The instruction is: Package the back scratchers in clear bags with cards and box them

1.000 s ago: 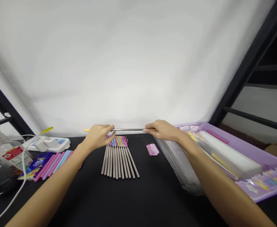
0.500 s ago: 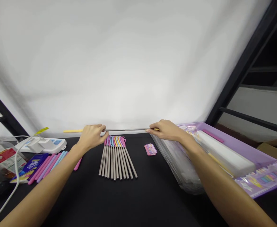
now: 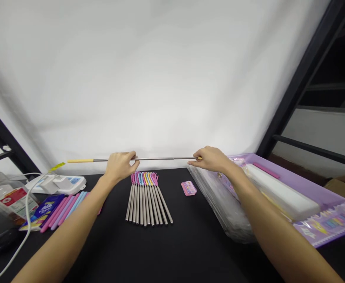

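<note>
A thin metal rod [image 3: 157, 158] with a yellow handle at its left end is stretched level between my hands, above the back of the black table. My left hand [image 3: 121, 165] pinches the rod near its middle. At the right, my right hand [image 3: 210, 158] grips the yellow-tipped end. Below my left hand lie several metal rods [image 3: 145, 204] side by side, with pink, blue and yellow tips pointing to the back. A small stack of pink cards [image 3: 188, 188] rests to their right.
Pink, purple and blue tubes [image 3: 63, 210], a blue packet [image 3: 47, 208], a power strip [image 3: 72, 184], a plastic jar [image 3: 9, 196] and a white cable stand left. On the right are clear plastic bags [image 3: 219, 204] and a purple tray [image 3: 296, 184] holding a white block [image 3: 284, 192].
The held rod looks longer: more of it shows between my hands, and its yellow handle has moved left with bare metal now beside my left hand. Both hands remain closed on it.
</note>
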The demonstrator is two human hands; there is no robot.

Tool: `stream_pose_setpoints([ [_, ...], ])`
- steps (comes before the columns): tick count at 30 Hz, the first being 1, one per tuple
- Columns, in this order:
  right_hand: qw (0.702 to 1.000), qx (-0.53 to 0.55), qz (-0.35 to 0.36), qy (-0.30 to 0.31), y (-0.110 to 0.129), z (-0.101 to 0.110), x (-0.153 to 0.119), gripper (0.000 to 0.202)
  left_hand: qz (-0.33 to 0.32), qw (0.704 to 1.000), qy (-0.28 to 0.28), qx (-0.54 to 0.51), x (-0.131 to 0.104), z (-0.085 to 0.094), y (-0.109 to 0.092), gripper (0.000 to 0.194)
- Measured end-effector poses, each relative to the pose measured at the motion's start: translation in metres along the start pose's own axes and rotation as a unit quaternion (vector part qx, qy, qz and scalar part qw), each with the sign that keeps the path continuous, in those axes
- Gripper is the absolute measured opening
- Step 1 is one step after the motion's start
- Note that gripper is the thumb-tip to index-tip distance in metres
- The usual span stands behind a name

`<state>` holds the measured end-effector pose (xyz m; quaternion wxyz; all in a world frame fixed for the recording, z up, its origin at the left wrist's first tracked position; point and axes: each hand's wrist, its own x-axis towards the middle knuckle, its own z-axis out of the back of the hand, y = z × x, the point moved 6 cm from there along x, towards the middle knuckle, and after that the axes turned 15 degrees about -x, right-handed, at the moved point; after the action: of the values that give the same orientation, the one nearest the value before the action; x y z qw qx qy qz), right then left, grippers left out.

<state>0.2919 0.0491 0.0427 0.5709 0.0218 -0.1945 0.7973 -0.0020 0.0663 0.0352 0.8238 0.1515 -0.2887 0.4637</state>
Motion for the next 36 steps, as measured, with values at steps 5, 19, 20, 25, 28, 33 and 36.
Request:
stream_pose_setpoints([
  [5, 0.999, -0.018, 0.04, -0.012, 0.036, 0.001, 0.01, 0.032, -0.031, 0.999, 0.021, -0.032, -0.001, -0.016, -0.068, 0.022],
  [19, 0.999, -0.044, 0.02, 0.025, -0.003, -0.01, -0.004, 0.019, -0.071, 0.974, 0.051, -0.211, -0.013, -0.012, -0.045, 0.03],
  [20, 0.998, -0.045, 0.026, 0.024, 0.006, -0.009, -0.002, 0.018, -0.067, 0.971, 0.05, -0.222, -0.014, -0.013, -0.051, 0.03],
  [25, 0.998, -0.05, 0.047, 0.017, 0.033, -0.008, 0.009, 0.015, -0.045, 0.983, 0.034, -0.175, -0.013, -0.01, -0.058, 0.031],
  [28, 0.998, -0.057, 0.026, 0.017, 0.02, -0.008, 0.01, 0.019, -0.056, 0.993, 0.075, -0.071, -0.013, -0.006, -0.033, 0.034],
  [33, 0.998, -0.058, 0.025, 0.026, 0.011, -0.012, 0.01, 0.019, -0.028, 0.982, 0.127, -0.133, -0.02, -0.005, -0.009, 0.035],
  [36, 0.997, -0.046, 0.059, 0.027, 0.042, -0.017, 0.014, 0.019, -0.01, 0.973, 0.12, -0.195, -0.019, -0.009, -0.033, 0.033],
])
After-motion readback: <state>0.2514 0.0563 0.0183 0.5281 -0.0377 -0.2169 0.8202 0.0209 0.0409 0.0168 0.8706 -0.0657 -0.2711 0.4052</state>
